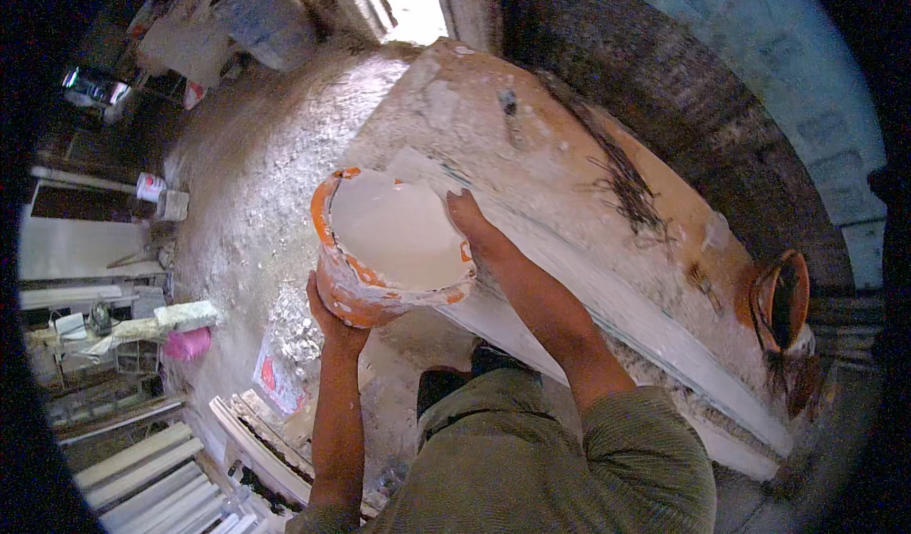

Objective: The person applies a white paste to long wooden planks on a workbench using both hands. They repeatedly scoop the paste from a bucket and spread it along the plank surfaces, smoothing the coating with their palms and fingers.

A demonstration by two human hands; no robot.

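Observation:
Between my hands is an orange bucket (346,292), its rim and sides crusted with white plaster. Pale, creamy liquid plaster (399,230) fills most of its mouth. My left hand (334,318) cups the lower left side, with part of its fingers hidden beneath the bucket. On the right, my right hand (469,217) grips the rim, thumb side up. The bucket is held slightly tilted at the near left edge of a long workbench (560,155); whether it touches the bench cannot be seen. A long white strip (607,306) runs along the bench close to my right forearm.
On the bench lie a tangle of dark wires (626,188) and, at its right end, another orange bucket (786,299) on its side. White slats (152,472) are stacked lower left, near a pink bundle (188,344). A big grey-blue barrel (266,24) stands far left.

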